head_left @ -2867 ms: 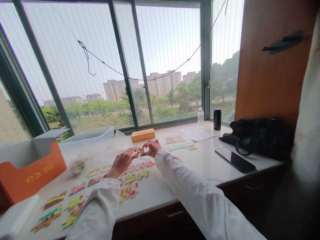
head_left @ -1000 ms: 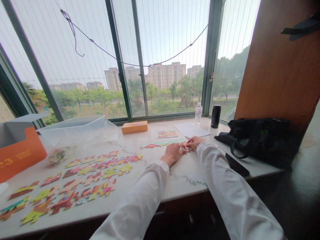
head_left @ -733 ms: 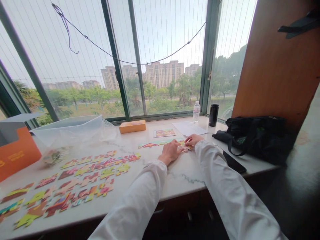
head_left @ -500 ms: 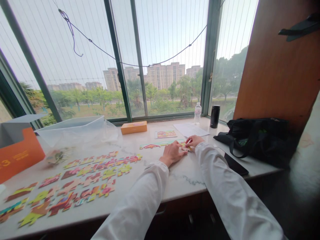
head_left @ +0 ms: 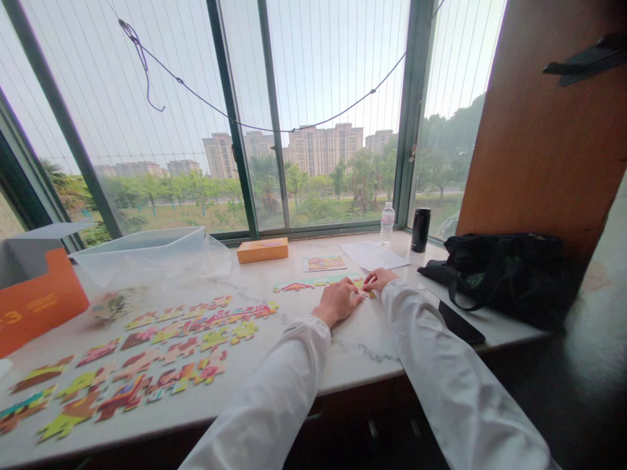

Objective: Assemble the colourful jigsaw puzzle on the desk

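Note:
A joined strip of jigsaw puzzle pieces (head_left: 294, 286) lies on the marble-patterned table, its right end under my hands. My left hand (head_left: 339, 300) rests there with fingers bent over the pieces. Close beside it, my right hand (head_left: 379, 280) pinches a small puzzle piece (head_left: 371, 294) at the strip's right end; the fingers hide most of it. Just behind the strip is a small picture card (head_left: 324, 263). Rows of loose puzzle pieces (head_left: 181, 349) spread over the left of the table.
An orange box (head_left: 36, 300) and a clear plastic bin (head_left: 142, 251) stand at left; a small orange box (head_left: 262, 250) is at the back. Paper (head_left: 375, 254), a water bottle (head_left: 386, 223), a black tumbler (head_left: 420, 230), a black bag (head_left: 504, 274) and a dark phone-like slab (head_left: 463, 322) are at right.
My hands have shifted only slightly. The fingers of my left hand have drawn in, and my right hand has come a little lower at the strip's right end.

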A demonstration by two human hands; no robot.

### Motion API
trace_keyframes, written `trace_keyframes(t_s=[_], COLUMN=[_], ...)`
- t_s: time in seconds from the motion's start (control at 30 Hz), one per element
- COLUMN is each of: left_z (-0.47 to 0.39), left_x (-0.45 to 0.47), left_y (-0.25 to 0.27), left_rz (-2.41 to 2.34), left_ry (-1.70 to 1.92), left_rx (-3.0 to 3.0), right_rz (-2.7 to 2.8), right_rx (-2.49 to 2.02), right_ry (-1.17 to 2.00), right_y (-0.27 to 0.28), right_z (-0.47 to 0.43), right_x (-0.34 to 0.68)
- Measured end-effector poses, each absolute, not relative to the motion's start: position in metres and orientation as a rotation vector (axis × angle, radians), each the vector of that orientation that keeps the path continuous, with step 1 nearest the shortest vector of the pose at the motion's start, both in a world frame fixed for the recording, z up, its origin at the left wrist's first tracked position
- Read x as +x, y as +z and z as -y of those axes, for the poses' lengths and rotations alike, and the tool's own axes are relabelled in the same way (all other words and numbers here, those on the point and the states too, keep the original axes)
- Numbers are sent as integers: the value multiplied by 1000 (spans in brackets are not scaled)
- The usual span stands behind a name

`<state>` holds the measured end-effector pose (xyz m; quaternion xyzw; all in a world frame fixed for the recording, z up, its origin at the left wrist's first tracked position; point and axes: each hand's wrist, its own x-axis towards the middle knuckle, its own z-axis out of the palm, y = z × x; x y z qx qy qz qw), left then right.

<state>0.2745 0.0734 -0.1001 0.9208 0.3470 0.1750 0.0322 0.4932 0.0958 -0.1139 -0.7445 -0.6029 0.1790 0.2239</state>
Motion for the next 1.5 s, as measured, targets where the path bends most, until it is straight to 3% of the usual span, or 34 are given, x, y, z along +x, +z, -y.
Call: trace_keyframes(t_s=[0.4, 0.87, 1.1, 1.5], left_z=[-72, -75, -70, -62], left_x=[279, 271, 268, 267], left_y=[-91, -99, -91, -84], left_rz=[-1114, -1151, -1130, -1198], left_ry=[367, 617, 416, 429], left_rx=[2870, 2768, 2858, 2934], right_rz=[1570, 1528, 1609, 1524], right_rx=[-2016, -1992, -1966, -1958], right_ry=[423, 411, 491, 208], right_y=[-107, -103, -107, -103], right_z=[-91, -92, -93, -89], right_x=[490, 492, 485, 483])
